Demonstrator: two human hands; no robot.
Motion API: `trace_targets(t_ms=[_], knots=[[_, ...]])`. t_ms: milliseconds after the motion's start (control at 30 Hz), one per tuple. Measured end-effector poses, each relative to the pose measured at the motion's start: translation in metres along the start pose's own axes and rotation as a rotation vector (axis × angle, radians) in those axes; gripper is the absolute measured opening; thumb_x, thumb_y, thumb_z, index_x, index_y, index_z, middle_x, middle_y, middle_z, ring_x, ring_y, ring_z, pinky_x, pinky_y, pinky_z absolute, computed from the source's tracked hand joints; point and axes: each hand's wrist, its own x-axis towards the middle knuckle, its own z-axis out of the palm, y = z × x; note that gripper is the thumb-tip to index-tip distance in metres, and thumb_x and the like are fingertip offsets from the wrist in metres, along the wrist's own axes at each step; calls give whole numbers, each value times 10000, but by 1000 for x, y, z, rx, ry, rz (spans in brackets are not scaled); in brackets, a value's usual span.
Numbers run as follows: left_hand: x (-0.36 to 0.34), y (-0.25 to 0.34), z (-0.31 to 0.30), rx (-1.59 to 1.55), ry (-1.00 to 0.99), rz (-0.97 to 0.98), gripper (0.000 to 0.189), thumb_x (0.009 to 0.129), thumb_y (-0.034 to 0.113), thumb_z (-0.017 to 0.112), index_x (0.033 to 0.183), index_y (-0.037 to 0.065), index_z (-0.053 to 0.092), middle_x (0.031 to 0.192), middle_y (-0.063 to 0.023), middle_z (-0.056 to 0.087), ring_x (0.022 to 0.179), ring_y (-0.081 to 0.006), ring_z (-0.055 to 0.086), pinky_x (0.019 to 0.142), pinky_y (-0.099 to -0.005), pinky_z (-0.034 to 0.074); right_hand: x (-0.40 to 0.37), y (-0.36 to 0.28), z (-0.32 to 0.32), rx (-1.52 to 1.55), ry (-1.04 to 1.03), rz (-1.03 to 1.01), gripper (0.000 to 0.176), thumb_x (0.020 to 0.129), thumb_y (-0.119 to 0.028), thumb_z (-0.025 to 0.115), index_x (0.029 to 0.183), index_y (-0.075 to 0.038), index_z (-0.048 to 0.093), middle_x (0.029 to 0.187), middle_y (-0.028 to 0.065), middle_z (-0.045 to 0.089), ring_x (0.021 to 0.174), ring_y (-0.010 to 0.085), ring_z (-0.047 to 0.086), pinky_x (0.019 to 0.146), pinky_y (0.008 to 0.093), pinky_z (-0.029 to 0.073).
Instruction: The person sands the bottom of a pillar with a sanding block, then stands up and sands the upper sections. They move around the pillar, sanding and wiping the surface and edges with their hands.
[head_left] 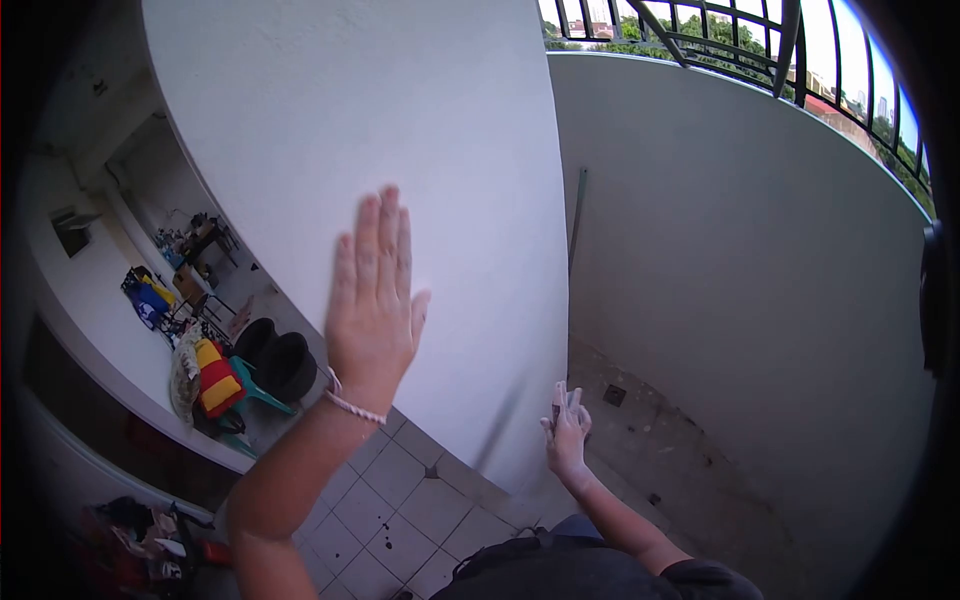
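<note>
My left hand (pixel 375 285) lies flat against, or just over, the white wall panel (pixel 480 200), its fingers straight and close together and the thumb out to the side. Pale dust coats its fingers, and a braided band circles the wrist. Lower down, by the panel's right edge, my right hand (pixel 568 435) is whitened with powder. Its fingers point upward and look partly closed; a small dark patch shows between them and the thumb, too small to name.
A grey parapet (pixel 740 220) with black railings (pixel 720 40) stands at the right. Leaning there is a thin pole (pixel 578 220). On the left are black tubs (pixel 285 365), a teal chair (pixel 262 388) with a red and yellow cushion (pixel 217 378), and floor tiles (pixel 430 510).
</note>
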Motion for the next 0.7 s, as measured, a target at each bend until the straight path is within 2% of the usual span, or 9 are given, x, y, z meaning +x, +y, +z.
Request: trace_targets(t_ms=[67, 167, 267, 333, 400, 467, 533, 600, 700], knots=[[-23, 24, 11, -42, -13, 127, 894, 973, 602, 368, 1573, 0, 93, 1663, -171, 23, 1539, -314, 41, 1240, -445, 34, 1, 16, 12, 180, -56, -28, 628, 998, -260, 509, 1549, -85, 264, 1603, 186, 271, 1480, 392, 238, 1155, 500, 196], [-61, 68, 32, -39, -15, 328, 915, 966, 571, 421, 1565, -33, 84, 1659, -171, 82, 1536, -309, 86, 1240, -425, 69, -12, 26, 16, 73, -159, -73, 603, 1013, -268, 490, 1542, -81, 270, 1583, 205, 297, 1447, 407, 300, 1154, 457, 241], [-101, 110, 57, 20, 23, 543, 887, 968, 537, 436, 1560, -36, 109, 1657, -166, 96, 1533, -306, 96, 1246, -411, 80, -31, 37, 21, 125, -273, -19, 585, 1022, -272, 476, 1532, -65, 277, 1571, 221, 310, 1440, 418, 307, 1164, 488, 222], [-131, 133, 80, 51, 81, 728, 826, 976, 493, 442, 1558, -22, 165, 1658, -152, 102, 1532, -306, 101, 1250, -404, 85, -34, 37, 19, 269, -317, 116, 577, 1029, -261, 455, 1536, -67, 259, 1577, 235, 283, 1427, 460, 301, 1172, 503, 204], [-155, 161, 126, 146, 281, 711, 734, 981, 435, 448, 1549, 20, 240, 1658, -128, 122, 1532, -287, 108, 1253, -395, 89, -35, 29, 16, 367, -245, 204, 579, 1031, -252, 444, 1542, -74, 238, 1587, 250, 244, 1425, 495, 274, 1179, 522, 184], [-152, 158, 127, 48, 252, 759, 664, 981, 388, 459, 1539, 64, 301, 1658, -102, 143, 1533, -267, 114, 1255, -387, 91, -23, 14, 12, 406, -52, 244, 593, 1029, -247, 442, 1550, -85, 213, 1600, 265, 192, 1434, 525, 227, 1185, 544, 159], [-125, 117, 85, -249, -28, 868, 614, 977, 351, 473, 1527, 110, 347, 1657, -73, 164, 1534, -244, 117, 1255, -381, 92, 3, 1, 13, 363, 96, 291, 613, 1023, -241, 451, 1560, -102, 189, 1611, 269, 144, 1449, 530, 174, 1191, 550, 142], [-99, 86, 77, -193, 97, 722, 635, 956, 376, 511, 1529, 149, 354, 1654, -54, 182, 1533, -220, 126, 1256, -377, 91, 35, -26, 9, 376, 196, 330, 640, 1016, -237, 464, 1569, -106, 170, 1619, 271, 108, 1469, 515, 124, 1199, 553, 113], [-45, 8, 26, -370, 30, 562, 686, 918, 422, 570, 1538, 231, 348, 1656, -26, 183, 1528, -217, 145, 1256, -373, 96, 72, -94, 2, 385, 348, 258, 602, 1030, -230, 417, 1567, -59, 205, 1633, 248, 95, 1487, 492, 85, 1214, 512, 83]])
